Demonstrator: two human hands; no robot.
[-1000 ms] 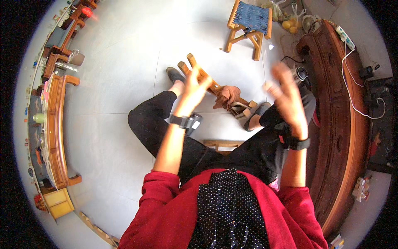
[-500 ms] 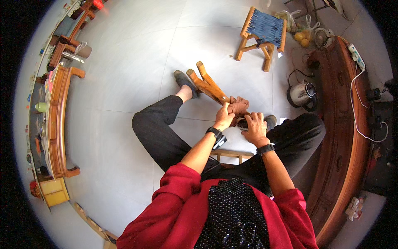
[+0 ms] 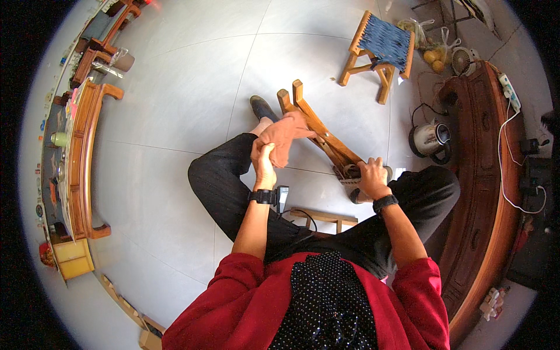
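My left hand is closed on an orange-brown cloth, held up in front of my left knee and beside the stool legs. My right hand is wrapped round the near right end of a folded wooden stool. That stool slants from my right hand to the far left, its two leg ends apart at the top. Pale webbing shows near my right hand, partly hidden by the fingers. Wide dark straps circle both wrists.
A wooden stool with a blue woven seat stands at the far right. Next to the dark wooden cabinet are a steel kettle, a small fan and bagged yellow fruit. A wooden table runs along the left.
My left hand has pulled back left from the stool, lifting the cloth with it. The stool's middle, earlier covered by the cloth, now shows. My right hand has shifted slightly right along with the stool's end.
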